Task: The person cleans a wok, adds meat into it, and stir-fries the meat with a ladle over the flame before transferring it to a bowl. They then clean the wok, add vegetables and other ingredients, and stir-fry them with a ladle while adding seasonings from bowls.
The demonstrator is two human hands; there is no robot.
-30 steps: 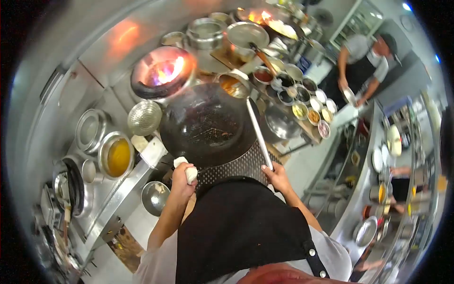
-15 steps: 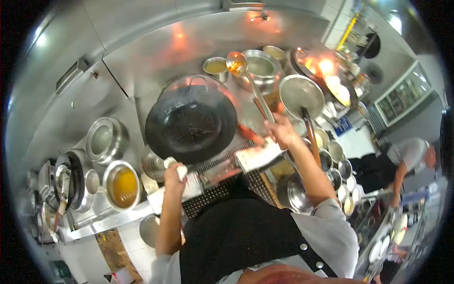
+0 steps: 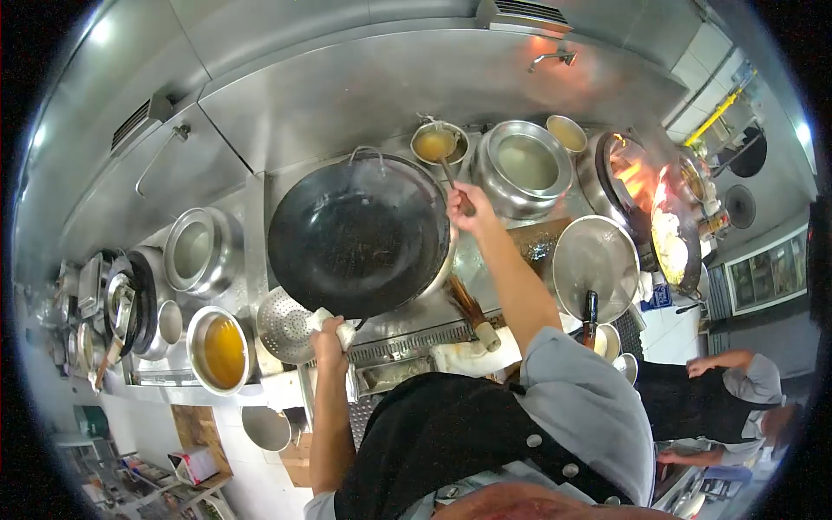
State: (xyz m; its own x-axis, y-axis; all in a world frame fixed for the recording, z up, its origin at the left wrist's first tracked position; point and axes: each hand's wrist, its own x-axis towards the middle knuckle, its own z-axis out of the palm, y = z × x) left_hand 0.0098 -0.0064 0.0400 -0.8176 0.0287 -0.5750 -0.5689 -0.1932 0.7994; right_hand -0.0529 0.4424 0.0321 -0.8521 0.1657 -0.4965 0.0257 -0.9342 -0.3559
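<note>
Overlapping the round metal pot [image 3: 464, 145], the long-handled metal ladle [image 3: 448, 172], its bowl indistinct, is angled toward eleven o'clock, grasped by the right hand [image 3: 471, 207]. White crumpled cloth [image 3: 346, 333] is clenched by the left hand [image 3: 328, 345] at six o'clock on the round black wok [image 3: 360, 232].

Flames [image 3: 635, 178] are blazing at 2 o'clock, and a wok [image 3: 692, 230] is holding yellowish food at 3. A large pot [image 3: 503, 201] is standing between 1 and 2. At 8 o'clock a bowl [image 3: 196, 347] is holding orange liquid [image 3: 225, 355]. A co-worker [image 3: 680, 399] is standing at 4; a brush [image 3: 474, 314] is lying between 4 and 5.
</note>
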